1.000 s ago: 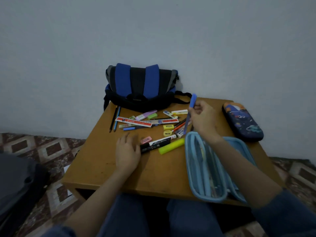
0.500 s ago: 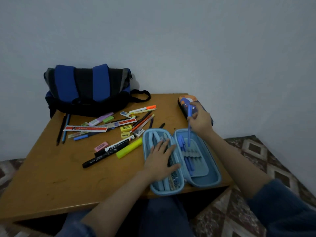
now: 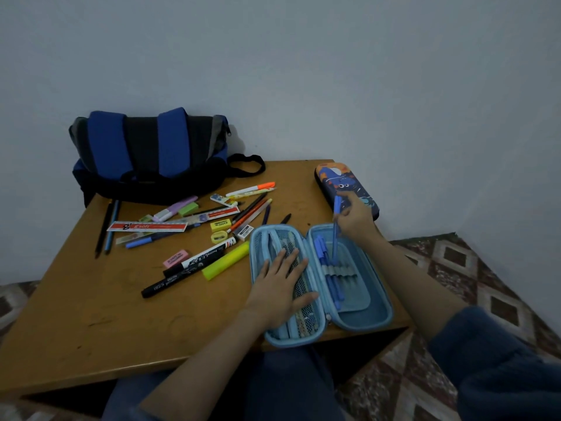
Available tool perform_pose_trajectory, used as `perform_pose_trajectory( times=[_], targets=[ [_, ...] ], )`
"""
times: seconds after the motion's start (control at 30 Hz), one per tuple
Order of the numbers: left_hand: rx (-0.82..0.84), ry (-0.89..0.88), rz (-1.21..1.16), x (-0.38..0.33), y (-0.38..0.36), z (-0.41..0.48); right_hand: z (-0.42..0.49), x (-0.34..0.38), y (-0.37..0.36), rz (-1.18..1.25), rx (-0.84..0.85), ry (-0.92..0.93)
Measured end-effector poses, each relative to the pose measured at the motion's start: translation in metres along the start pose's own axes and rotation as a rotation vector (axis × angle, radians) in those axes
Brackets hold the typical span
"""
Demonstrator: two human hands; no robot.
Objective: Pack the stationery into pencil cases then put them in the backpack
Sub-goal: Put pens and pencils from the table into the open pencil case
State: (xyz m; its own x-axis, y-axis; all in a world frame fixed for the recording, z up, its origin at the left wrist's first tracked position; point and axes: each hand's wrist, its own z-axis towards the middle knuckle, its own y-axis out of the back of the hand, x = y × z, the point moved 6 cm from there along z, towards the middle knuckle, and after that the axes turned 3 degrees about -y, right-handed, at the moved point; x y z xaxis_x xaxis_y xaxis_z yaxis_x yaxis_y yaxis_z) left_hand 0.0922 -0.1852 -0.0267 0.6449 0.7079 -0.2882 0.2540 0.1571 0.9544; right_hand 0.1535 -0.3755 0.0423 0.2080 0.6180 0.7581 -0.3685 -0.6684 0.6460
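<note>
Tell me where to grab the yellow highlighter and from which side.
Pinch the yellow highlighter at mid-barrel, coming straight down from above. It lies flat and slanted on the table, so nothing fits under it. A black marker lies close along its far-left side, while its near-right side faces bare wood, so probably set the thumb there first.

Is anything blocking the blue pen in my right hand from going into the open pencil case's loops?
Nothing visible does. The right hand holds the blue pen, tip at the elastic loops in the right half of the pencil case. Other pens sit in loops to its left; the left hand lies flat on the mesh half.
</note>
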Motion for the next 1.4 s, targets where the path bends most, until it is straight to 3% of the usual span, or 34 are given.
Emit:
perform_pose_trajectory(
  times=[0.57,0.67,0.9,1.4],
  targets=[
    [-0.020,0.009,0.029,0.000,0.001,-0.001,-0.010,-0.023,-0.029,-0.209,0.382,-0.219],
    [-0.027,0.007,0.019,0.000,0.001,-0.001,-0.012,-0.025,-0.031,-0.211,0.403,-0.202],
    [-0.020,0.012,0.017,-0.001,0.000,-0.001,-0.015,-0.007,-0.031,-0.454,0.395,0.084],
    [-0.011,-0.008,-0.089,0.000,0.005,-0.002,-0.022,-0.010,-0.026,-0.465,0.380,0.019]
  ],
)
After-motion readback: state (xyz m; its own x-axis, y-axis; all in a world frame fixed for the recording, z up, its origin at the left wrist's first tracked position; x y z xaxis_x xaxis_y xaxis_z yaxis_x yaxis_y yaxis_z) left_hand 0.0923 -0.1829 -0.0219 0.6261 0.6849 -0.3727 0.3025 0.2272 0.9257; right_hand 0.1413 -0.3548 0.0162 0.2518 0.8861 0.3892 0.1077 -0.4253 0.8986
